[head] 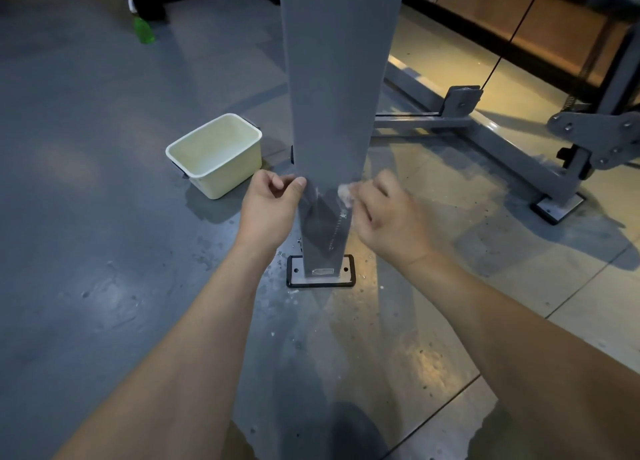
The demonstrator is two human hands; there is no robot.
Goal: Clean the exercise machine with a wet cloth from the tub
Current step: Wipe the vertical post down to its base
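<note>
Grey painted steel forms the exercise machine's upright post [332,113], which stands on a bolted base plate [320,275] on the wet, spattered floor [104,286]. The left hand [272,203] is clenched, fingers curled in, with its thumb tip touching the post's left edge. The right hand [381,213], blurred, grips a whitish wet cloth [344,194] against the post's right edge. The cream tub [214,154] sits on the floor just left of the post, beyond the left hand.
</note>
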